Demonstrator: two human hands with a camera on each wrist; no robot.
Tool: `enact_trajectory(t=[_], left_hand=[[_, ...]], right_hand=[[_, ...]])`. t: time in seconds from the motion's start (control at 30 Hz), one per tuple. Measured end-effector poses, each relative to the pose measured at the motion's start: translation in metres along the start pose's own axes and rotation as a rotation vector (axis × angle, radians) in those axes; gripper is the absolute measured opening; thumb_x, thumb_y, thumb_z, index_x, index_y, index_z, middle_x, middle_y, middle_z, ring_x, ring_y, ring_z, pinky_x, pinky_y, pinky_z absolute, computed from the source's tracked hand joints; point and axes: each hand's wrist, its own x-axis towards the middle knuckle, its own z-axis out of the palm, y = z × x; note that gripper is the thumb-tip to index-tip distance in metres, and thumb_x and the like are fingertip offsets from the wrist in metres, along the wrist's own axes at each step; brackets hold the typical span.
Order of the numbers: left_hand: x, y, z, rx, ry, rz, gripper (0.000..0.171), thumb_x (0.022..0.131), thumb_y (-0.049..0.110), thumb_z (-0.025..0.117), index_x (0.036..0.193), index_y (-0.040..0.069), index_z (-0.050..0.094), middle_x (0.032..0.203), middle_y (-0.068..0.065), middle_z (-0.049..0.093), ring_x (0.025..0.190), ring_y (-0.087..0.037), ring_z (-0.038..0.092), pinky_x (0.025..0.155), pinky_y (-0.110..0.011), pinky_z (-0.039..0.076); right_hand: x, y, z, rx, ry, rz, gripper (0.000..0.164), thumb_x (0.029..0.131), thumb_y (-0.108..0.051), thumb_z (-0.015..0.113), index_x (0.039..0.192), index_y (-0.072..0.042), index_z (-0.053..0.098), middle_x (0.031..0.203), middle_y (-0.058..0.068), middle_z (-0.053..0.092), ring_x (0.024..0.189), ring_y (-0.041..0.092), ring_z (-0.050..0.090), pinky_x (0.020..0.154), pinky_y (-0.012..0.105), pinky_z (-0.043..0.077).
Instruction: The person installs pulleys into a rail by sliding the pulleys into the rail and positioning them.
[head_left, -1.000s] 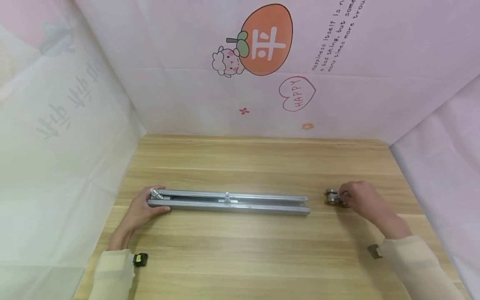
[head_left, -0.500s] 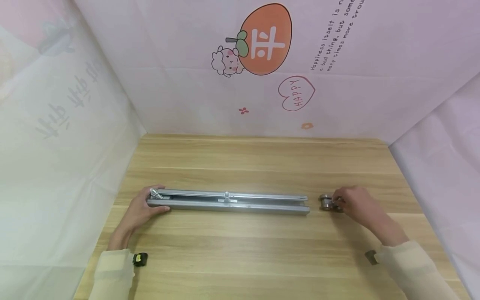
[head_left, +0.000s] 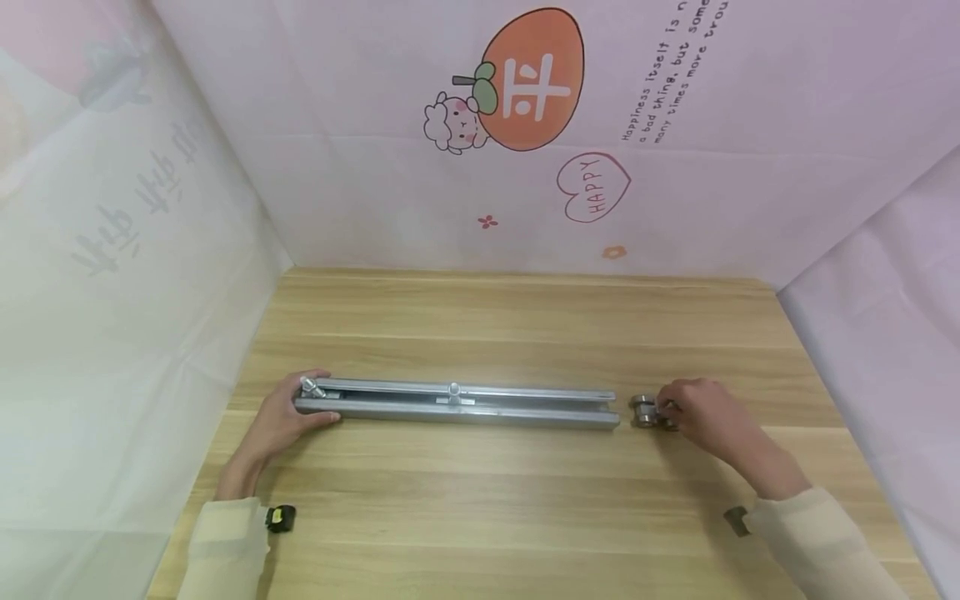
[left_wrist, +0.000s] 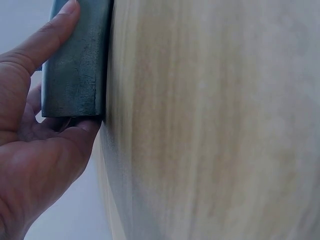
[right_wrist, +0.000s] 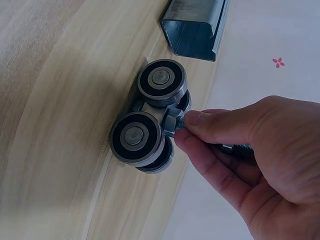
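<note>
A steel C-channel rail (head_left: 540, 418) lies slot upward across the table. My left hand (head_left: 279, 423) grips its left end, thumb along the near side (left_wrist: 75, 65) and fingers round the end and far side. One bolt (head_left: 311, 387) leans in the slot by that hand; another bolt (head_left: 454, 392) stands upright mid-rail. Just off the rail's right end, my right hand (head_left: 708, 417) pinches the bolt of a roller trolley (head_left: 643, 410) between thumb and fingers. In the right wrist view the trolley's bearing wheels (right_wrist: 134, 136) stand close to the table, facing the rail's open end (right_wrist: 195, 12).
The wooden table (head_left: 465, 517) reaches back to a printed cloth wall (head_left: 375, 200). More cloth hangs at the left (head_left: 135, 333) and right (head_left: 885, 317). A small black wrist camera (head_left: 281, 519) shows beside the left sleeve.
The right hand has moved left with the roller trolley, and slightly toward the near edge, closing the distance to the rail's end. The left hand and rail have stayed put.
</note>
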Motion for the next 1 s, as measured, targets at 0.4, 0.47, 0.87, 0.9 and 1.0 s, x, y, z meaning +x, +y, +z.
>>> enact_trajectory(t=[0.4,0.47,0.87,0.9,1.0], left_hand=[[0.000,0.001,0.000,-0.004,-0.001,0.001,0.081,0.069,0.035,0.084,0.139,0.011,0.051,0.145,-0.023,0.045,0.130,-0.043,0.040,0.109,-0.065,0.025],[0.000,0.001,0.000,-0.003,-0.001,0.001,0.081,0.069,0.035,0.084,0.139,0.011,0.051,0.145,-0.023,0.045,0.130,-0.043,0.040,0.108,-0.065,0.025],[0.000,0.000,0.000,-0.006,0.002,0.003,0.081,0.069,0.036,0.085,0.139,0.012,0.052,0.145,-0.023,0.045,0.129,-0.042,0.041,0.108,-0.065,0.026],[0.000,0.001,0.000,-0.005,0.001,0.003,0.081,0.069,0.036,0.085,0.139,0.012,0.051,0.145,-0.023,0.045,0.130,-0.043,0.040,0.108,-0.065,0.026],[-0.001,0.001,0.000,-0.003,0.001,0.001,0.082,0.068,0.037,0.085,0.139,0.011,0.051,0.146,-0.024,0.044,0.130,-0.043,0.040,0.109,-0.065,0.026]], right_hand=[[0.001,-0.007,0.000,-0.004,0.008,-0.023,0.014,0.072,0.000,0.077,0.083,-0.008,0.073,0.079,0.001,0.071,0.068,0.013,0.064,0.060,0.034,0.056],[0.002,-0.008,0.000,-0.004,0.018,-0.031,0.014,0.072,0.000,0.078,0.082,-0.009,0.073,0.078,0.000,0.071,0.067,0.012,0.063,0.059,0.033,0.055],[0.010,-0.018,0.002,0.010,0.003,-0.039,0.014,0.073,-0.001,0.077,0.085,-0.008,0.074,0.082,0.001,0.071,0.069,0.012,0.063,0.060,0.031,0.055],[0.011,-0.018,0.002,0.014,0.005,-0.043,0.015,0.073,0.000,0.077,0.085,-0.008,0.073,0.082,0.002,0.071,0.070,0.012,0.063,0.060,0.032,0.056],[0.013,-0.020,0.003,0.020,0.013,-0.055,0.016,0.072,0.002,0.077,0.085,-0.007,0.073,0.082,0.003,0.072,0.070,0.014,0.065,0.061,0.033,0.056]])
